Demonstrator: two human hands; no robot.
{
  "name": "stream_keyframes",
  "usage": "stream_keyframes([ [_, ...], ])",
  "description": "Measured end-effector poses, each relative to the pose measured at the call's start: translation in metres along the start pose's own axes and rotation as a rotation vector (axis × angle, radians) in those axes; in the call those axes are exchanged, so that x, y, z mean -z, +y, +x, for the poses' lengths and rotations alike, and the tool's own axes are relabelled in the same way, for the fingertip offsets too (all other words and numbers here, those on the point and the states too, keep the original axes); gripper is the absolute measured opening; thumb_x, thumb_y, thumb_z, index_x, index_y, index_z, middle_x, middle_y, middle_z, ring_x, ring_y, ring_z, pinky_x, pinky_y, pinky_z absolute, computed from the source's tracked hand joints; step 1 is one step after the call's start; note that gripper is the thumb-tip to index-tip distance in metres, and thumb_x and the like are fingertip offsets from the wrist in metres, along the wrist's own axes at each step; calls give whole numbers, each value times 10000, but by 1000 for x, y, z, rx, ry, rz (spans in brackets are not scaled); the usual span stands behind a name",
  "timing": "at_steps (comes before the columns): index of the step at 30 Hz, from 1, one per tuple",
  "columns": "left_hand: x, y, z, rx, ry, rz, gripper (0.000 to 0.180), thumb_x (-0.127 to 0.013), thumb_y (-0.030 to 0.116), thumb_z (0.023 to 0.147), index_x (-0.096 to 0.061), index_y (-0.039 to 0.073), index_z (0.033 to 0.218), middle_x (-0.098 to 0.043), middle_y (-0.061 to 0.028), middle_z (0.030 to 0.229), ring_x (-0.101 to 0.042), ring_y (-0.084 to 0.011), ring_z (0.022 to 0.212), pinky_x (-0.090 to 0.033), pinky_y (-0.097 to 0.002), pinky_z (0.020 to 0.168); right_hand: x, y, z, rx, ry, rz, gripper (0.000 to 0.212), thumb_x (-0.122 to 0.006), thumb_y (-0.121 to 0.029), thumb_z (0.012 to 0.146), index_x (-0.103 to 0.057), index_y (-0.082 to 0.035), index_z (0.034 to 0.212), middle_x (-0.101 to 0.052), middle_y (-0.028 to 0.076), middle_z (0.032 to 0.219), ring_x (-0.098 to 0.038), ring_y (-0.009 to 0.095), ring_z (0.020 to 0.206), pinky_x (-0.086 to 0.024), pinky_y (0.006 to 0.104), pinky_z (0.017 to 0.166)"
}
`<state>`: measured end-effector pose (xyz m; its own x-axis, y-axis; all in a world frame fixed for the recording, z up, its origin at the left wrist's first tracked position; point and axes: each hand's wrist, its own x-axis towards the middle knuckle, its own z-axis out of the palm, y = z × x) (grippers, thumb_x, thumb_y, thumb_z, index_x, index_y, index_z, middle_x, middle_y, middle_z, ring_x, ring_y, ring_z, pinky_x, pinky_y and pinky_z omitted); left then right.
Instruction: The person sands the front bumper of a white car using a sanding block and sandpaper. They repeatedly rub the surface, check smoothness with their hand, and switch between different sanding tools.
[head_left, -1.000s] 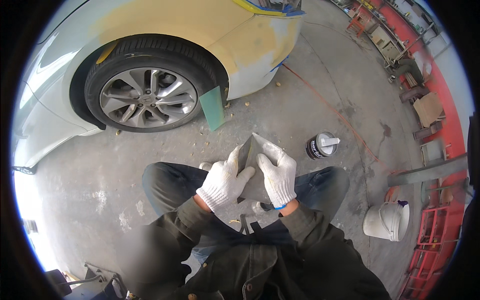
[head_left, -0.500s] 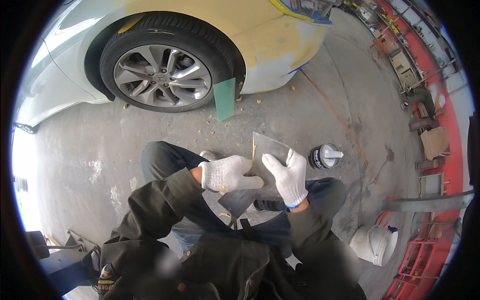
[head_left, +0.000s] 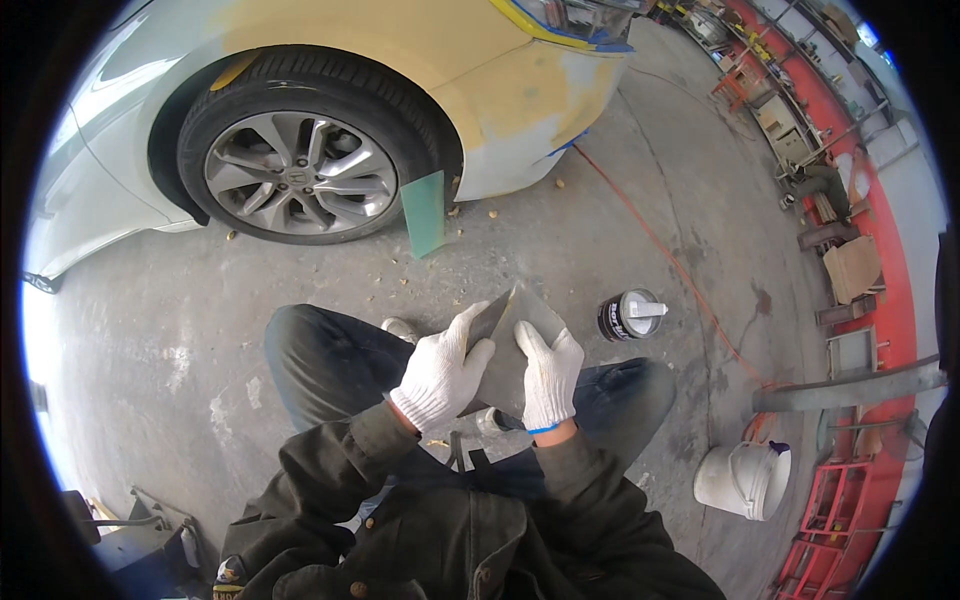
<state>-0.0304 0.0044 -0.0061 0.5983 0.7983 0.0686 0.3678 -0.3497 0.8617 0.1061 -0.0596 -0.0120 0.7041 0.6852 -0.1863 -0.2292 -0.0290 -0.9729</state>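
My gloved left hand (head_left: 440,372) closes its thumb and fingers on a dark grey thin sheet (head_left: 488,328). My gloved right hand (head_left: 551,376) pinches a lighter grey thin sheet (head_left: 508,375), its thumb lying flat on the face. The two sheets overlap above my lap, their upper corners close together, and a yellowish smear shows near the top edge. Whether they are two separate pieces or one folded piece is hard to tell. Just right of my right hand's reach, a dark open can (head_left: 612,322) holds a white flat-ended tool (head_left: 648,310).
Ahead stands a car with a wheel (head_left: 300,178) and a yellowish fender (head_left: 400,60). A translucent green sheet (head_left: 424,215) leans at the tyre. An orange hose (head_left: 655,238) crosses the floor. At right are a white bucket (head_left: 728,480), a grey bar (head_left: 850,385) and red racks (head_left: 835,505).
My left hand has turned upright and brought the dark sheet up from below behind the lighter one. My right hand has shifted slightly left and down. The view has moved a little.
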Motion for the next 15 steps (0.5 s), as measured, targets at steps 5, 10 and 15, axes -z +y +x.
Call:
stream_keyframes([
  [5, 24, 2, -2, 35, -310, -153, 308, -593, 212, 946, -612, -52, 1104, -688, -226, 827, -690, -374, 738, -547, -405, 677, -3, -26, -5, 136, -107, -174, 204, -721, -85, 876, -702, 84, 988, -722, 63, 897, -636, 97, 807, -515, 279, 731],
  [10, 22, 0, 1, -125, -226, 57, 396, -639, 327, 959, -589, -65, 965, -645, -211, 671, -672, -340, 617, -498, -438, 563, 15, -30, 36, 283, 41, -268, 173, -721, -113, 899, -675, 48, 943, -682, 46, 910, -603, 104, 807, -503, 287, 728],
  [15, 3, 6, 8, 150, 145, -333, 403, -662, 320, 940, -612, -78, 903, -644, -264, 748, -668, -344, 723, -496, -426, 650, -2, -40, 43, 422, 262, -15, 233, -691, -167, 951, -654, 49, 1029, -669, 76, 996, -605, 123, 828, -533, 310, 770],
])
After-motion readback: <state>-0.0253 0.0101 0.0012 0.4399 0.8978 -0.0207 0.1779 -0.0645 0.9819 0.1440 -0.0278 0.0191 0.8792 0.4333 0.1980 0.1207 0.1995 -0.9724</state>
